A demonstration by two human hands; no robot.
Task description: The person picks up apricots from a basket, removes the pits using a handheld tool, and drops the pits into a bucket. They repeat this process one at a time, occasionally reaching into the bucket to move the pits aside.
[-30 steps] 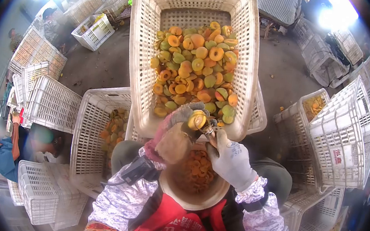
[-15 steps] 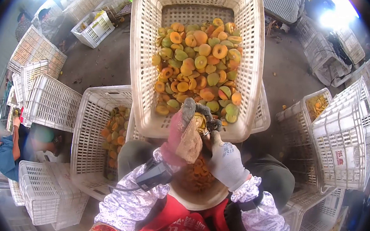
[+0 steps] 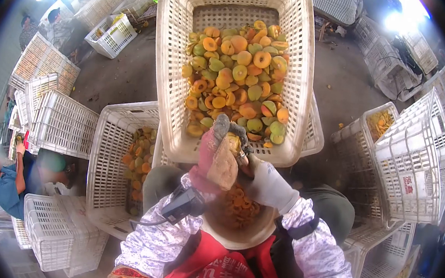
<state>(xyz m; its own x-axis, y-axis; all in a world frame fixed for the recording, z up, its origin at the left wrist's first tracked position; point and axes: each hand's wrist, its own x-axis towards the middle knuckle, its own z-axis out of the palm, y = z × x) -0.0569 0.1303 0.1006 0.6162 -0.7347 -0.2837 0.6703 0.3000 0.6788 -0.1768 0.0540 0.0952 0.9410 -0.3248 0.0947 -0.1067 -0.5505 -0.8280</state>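
Note:
In a stained pink and grey glove, my left hand (image 3: 213,156) is closed around a yellowish piece of peach (image 3: 234,141). My right hand (image 3: 273,186), in a pale knitted glove, is closed on a small tool (image 3: 243,159) whose metal end is against the fruit; its exact kind is partly hidden by the fingers. Both hands are at the near edge of a white slatted crate (image 3: 298,92) that holds many halved peaches (image 3: 238,72), green to orange. Below the hands, a pale tub (image 3: 243,239) between my knees contains orange fruit pieces (image 3: 240,208).
Another crate (image 3: 109,130) with fruit stands left of my knee. Stacked white crates (image 3: 414,159) rise on the right, and more crates (image 3: 64,121) are at left. A person in a blue shirt (image 3: 9,187) sits far left. Grey floor (image 3: 112,78) shows beyond.
Both hands have moved slightly nearer to me, still together on the peach. The right hand has turned, and its wrist has shifted a little. The camera view has shifted slightly.

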